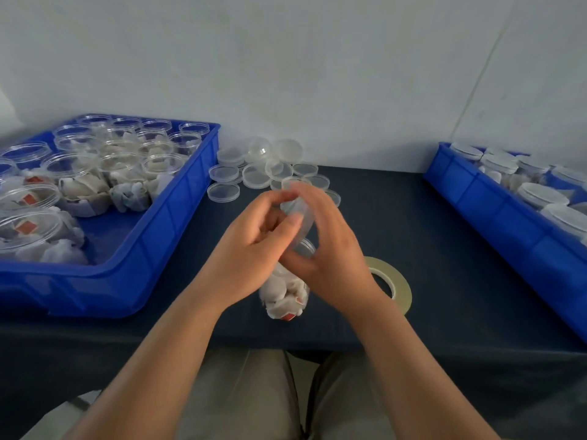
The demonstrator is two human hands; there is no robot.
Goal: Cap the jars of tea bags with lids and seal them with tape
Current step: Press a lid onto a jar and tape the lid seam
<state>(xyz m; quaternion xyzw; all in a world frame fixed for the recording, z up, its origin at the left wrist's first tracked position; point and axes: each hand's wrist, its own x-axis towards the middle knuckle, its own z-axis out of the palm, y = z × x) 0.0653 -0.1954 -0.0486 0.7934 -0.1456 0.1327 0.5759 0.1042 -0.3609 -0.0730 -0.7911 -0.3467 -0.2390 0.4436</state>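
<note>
Left hand [254, 246] and right hand [332, 249] meet, pinching a blurred clear lid [300, 209]. They hide most of the jar [286, 296] on the worktop [451, 246]; the right wrist half-covers the tape roll [398, 289].

both your forearms reach in from the bottom edge and meet at the middle. your left hand [254, 246] curls its fingers, thumb raised; your right hand [333, 252] arches beside it, fingers bent. together they seem to pinch a clear lid [300, 217], though blur smears the fingertips.
</note>
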